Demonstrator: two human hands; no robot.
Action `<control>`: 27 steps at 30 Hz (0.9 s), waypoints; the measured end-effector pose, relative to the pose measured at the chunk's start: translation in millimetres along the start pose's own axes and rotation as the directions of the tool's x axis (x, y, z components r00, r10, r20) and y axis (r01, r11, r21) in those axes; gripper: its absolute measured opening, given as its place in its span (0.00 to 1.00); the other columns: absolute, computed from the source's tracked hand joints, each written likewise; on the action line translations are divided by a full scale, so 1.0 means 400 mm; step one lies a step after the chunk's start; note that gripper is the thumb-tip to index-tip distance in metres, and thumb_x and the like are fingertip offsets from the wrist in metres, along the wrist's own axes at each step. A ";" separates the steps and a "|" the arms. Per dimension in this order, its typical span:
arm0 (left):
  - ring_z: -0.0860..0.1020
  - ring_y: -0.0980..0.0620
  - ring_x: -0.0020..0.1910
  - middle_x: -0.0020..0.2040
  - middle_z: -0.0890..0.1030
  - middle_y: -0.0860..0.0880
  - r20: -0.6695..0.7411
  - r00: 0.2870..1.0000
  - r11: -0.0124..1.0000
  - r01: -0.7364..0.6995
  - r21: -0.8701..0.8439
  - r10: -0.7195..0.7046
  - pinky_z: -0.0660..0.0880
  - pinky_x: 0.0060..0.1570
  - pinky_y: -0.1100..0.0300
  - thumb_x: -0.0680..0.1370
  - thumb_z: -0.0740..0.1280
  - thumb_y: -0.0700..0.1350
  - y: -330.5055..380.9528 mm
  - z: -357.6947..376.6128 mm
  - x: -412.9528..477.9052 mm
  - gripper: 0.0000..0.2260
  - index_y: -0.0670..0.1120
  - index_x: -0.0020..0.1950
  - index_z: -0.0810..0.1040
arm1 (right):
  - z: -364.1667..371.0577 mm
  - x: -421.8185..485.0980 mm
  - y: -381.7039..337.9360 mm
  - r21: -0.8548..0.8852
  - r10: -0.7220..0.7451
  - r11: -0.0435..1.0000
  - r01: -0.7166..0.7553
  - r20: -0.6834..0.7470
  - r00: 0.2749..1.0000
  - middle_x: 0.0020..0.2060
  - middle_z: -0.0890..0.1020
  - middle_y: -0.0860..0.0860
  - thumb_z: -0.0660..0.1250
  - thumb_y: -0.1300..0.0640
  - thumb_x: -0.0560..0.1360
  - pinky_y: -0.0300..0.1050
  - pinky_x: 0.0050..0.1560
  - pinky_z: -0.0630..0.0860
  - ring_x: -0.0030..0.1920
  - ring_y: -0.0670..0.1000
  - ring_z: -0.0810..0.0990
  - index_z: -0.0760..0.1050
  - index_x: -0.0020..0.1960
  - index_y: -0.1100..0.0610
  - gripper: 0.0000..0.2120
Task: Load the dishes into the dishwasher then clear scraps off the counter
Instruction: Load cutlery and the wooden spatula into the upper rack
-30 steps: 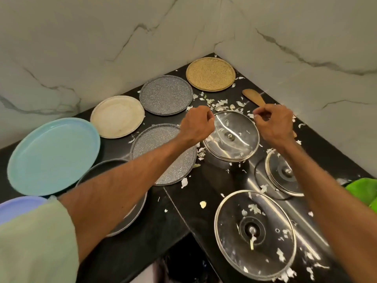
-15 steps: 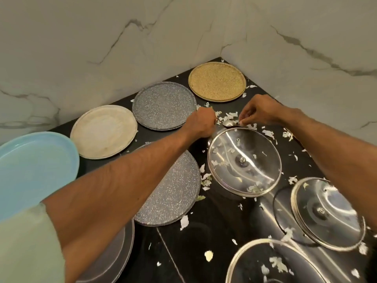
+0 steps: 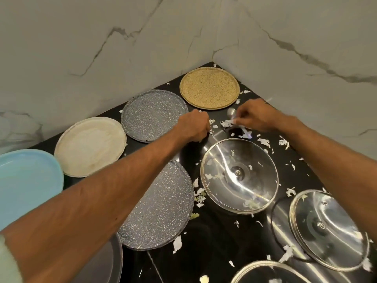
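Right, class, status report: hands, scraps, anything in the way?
Right hand pinching scraps. Left hand curled beside, contents hidden. Lid close in front, more scraps scattered round it on counter.

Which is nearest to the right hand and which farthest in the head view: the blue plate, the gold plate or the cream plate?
1. The gold plate, in the corner, just left of the right hand.
2. The cream plate, farther left by the wall.
3. The blue plate, at the left edge.
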State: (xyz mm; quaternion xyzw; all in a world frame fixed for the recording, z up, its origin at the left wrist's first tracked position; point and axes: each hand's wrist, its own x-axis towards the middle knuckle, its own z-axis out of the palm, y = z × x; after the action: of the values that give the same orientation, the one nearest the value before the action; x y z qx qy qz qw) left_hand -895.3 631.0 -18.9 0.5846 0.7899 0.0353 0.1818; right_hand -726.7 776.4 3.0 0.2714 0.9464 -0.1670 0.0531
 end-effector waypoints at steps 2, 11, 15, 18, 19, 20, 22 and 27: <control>0.80 0.44 0.59 0.60 0.83 0.46 0.074 0.997 1.000 -0.014 0.000 0.014 0.76 0.62 0.46 0.79 0.67 0.39 0.000 -0.017 0.017 0.12 0.47 0.61 0.84 | -0.031 -0.046 0.037 0.145 0.095 0.987 -0.073 -0.148 0.985 0.34 0.82 0.49 0.69 0.54 0.80 0.40 0.33 0.70 0.32 0.48 0.77 0.84 0.44 0.56 0.10; 0.80 0.45 0.50 0.54 0.82 0.46 -0.139 0.925 0.936 -0.348 0.060 0.353 0.79 0.52 0.47 0.77 0.63 0.41 0.274 -0.016 0.140 0.12 0.45 0.58 0.80 | -0.106 -0.273 0.207 0.389 0.487 0.821 -0.418 -0.096 0.868 0.43 0.87 0.52 0.70 0.58 0.79 0.54 0.55 0.81 0.46 0.51 0.85 0.85 0.51 0.57 0.06; 0.75 0.45 0.61 0.60 0.76 0.45 0.004 0.848 0.825 -0.516 0.231 0.530 0.77 0.58 0.43 0.77 0.66 0.40 0.402 0.040 0.201 0.13 0.46 0.61 0.76 | -0.089 -0.349 0.235 0.402 0.518 0.806 -0.435 -0.121 0.847 0.49 0.85 0.50 0.72 0.54 0.78 0.59 0.59 0.78 0.48 0.48 0.80 0.86 0.53 0.53 0.07; 0.75 0.45 0.62 0.61 0.75 0.48 0.137 0.844 0.773 -0.531 0.347 0.518 0.76 0.56 0.36 0.77 0.66 0.40 0.437 0.065 0.237 0.13 0.49 0.61 0.75 | -0.064 -0.389 0.248 0.509 0.561 0.742 -0.436 -0.115 0.820 0.49 0.85 0.47 0.73 0.55 0.77 0.60 0.63 0.78 0.53 0.49 0.81 0.87 0.52 0.52 0.06; 0.75 0.44 0.63 0.61 0.75 0.49 0.181 0.848 0.758 -0.527 0.384 0.498 0.76 0.56 0.35 0.77 0.67 0.40 0.439 0.075 0.252 0.14 0.50 0.61 0.75 | -0.055 -0.399 0.251 0.530 0.568 0.728 -0.436 -0.110 0.816 0.49 0.85 0.47 0.73 0.55 0.77 0.60 0.63 0.78 0.54 0.50 0.81 0.87 0.52 0.53 0.06; 0.75 0.44 0.63 0.61 0.74 0.50 0.199 0.851 0.748 -0.523 0.409 0.486 0.76 0.57 0.35 0.77 0.67 0.39 0.440 0.080 0.258 0.14 0.51 0.62 0.74 | -0.047 -0.408 0.251 0.550 0.569 0.715 -0.431 -0.100 0.816 0.49 0.85 0.47 0.74 0.56 0.77 0.60 0.64 0.78 0.55 0.50 0.81 0.87 0.52 0.53 0.06; 0.75 0.45 0.62 0.59 0.74 0.51 0.180 0.838 0.729 -0.538 0.424 0.514 0.76 0.60 0.38 0.79 0.66 0.40 0.436 0.087 0.266 0.15 0.51 0.65 0.73 | -0.035 -0.424 0.245 0.573 0.570 0.701 -0.425 -0.091 0.817 0.50 0.85 0.46 0.74 0.56 0.76 0.59 0.64 0.78 0.57 0.50 0.81 0.87 0.52 0.53 0.06; 0.75 0.46 0.61 0.61 0.76 0.46 0.137 0.779 0.682 -0.607 0.408 0.611 0.75 0.62 0.47 0.82 0.65 0.43 0.413 0.075 0.256 0.12 0.46 0.66 0.74 | -0.023 -0.462 0.244 0.607 0.579 0.681 -0.409 -0.104 0.809 0.51 0.86 0.48 0.73 0.56 0.77 0.60 0.64 0.78 0.58 0.53 0.81 0.86 0.51 0.51 0.05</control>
State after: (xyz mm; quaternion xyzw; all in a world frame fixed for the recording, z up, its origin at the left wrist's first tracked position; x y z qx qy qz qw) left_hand -760.4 774.0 -27.7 0.8384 0.5390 -0.0784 0.0219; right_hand -518.3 765.7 19.0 0.5436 0.7417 -0.3731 -0.1232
